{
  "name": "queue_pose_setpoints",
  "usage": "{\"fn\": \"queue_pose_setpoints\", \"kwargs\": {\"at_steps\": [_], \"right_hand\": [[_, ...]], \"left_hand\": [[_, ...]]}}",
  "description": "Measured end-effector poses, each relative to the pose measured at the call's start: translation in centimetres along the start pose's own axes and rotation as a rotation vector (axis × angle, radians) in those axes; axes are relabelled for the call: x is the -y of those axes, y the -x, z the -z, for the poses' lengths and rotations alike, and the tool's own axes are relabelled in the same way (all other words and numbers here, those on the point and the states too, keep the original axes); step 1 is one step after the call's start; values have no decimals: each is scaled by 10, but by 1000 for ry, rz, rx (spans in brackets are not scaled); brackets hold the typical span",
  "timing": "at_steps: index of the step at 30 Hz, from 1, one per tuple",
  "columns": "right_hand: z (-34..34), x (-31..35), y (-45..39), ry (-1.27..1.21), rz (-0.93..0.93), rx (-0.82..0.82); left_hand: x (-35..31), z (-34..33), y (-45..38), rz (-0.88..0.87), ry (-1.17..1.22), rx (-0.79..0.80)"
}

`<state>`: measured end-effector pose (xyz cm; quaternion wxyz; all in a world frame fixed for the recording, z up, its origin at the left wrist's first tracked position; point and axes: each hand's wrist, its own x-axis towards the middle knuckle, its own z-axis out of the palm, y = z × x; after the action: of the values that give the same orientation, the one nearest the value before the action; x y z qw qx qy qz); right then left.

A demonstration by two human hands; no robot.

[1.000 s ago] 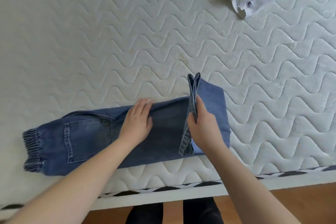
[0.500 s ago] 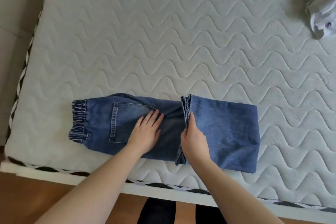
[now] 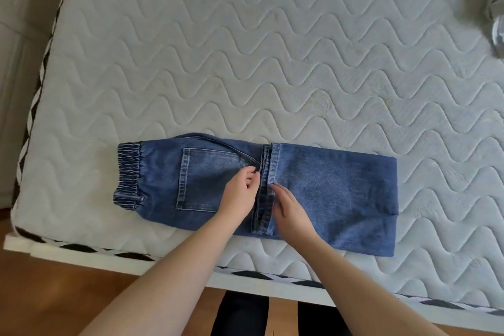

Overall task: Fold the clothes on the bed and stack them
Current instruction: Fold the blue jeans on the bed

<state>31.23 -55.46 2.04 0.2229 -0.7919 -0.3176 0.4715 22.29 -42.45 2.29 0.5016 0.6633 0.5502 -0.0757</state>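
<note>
**Count of things on and around the bed**

One pair of blue jeans [image 3: 327,193], partly folded, lies near the bed's near edge. One back pocket [image 3: 201,180] shows on it, and one elastic waistband [image 3: 129,172] at its left end. One blurred pale garment [image 3: 495,8] sits at the far right. Two bare hands, a left hand [image 3: 240,193] and a right hand [image 3: 290,210], are on the jeans. One quilted mattress [image 3: 245,49].

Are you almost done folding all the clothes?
Not yet. Done: the jeans lie flat on the mattress with the leg ends folded back to the middle. In hand: the left hand and right hand are at the hems, tidying that fold. Left: fold the jeans once more, then the blurry white garment at the far right edge, and stack them. No stack shows yet.
</note>
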Motion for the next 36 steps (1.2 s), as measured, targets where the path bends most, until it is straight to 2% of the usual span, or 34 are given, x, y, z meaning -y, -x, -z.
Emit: {"fn": "queue_pose_setpoints", "kwargs": {"at_steps": [4,9,12,16,19,21,24,26,28,32,36], "right_hand": [[10,-16,13,331,-77,-112],[-3,-22,26,601,-16,117],[-10,-26,21,699,46,93],[-13,-27,21,588,190,87],[-18,-30,32,451,311,-27],[-21,-34,37,438,319,49],[-22,-45,40,448,311,162],[-20,-48,43,427,327,165],[-16,-50,47,384,326,165],[-2,-62,52,363,240,36],[7,-74,52,340,176,0]], "left_hand": [[-7,-5,-7,123,-302,-18],[1,-19,5,133,-390,89],[13,-23,14,179,-361,107],[22,-21,23,165,-228,9],[24,-21,32,90,-186,-118],[22,-23,38,15,-197,-220],[15,-29,42,-50,-239,-113],[9,-33,40,-5,-290,-45],[5,-37,37,62,-358,-50],[-1,-44,33,188,-316,-47],[3,-46,37,166,-304,-50]]}}
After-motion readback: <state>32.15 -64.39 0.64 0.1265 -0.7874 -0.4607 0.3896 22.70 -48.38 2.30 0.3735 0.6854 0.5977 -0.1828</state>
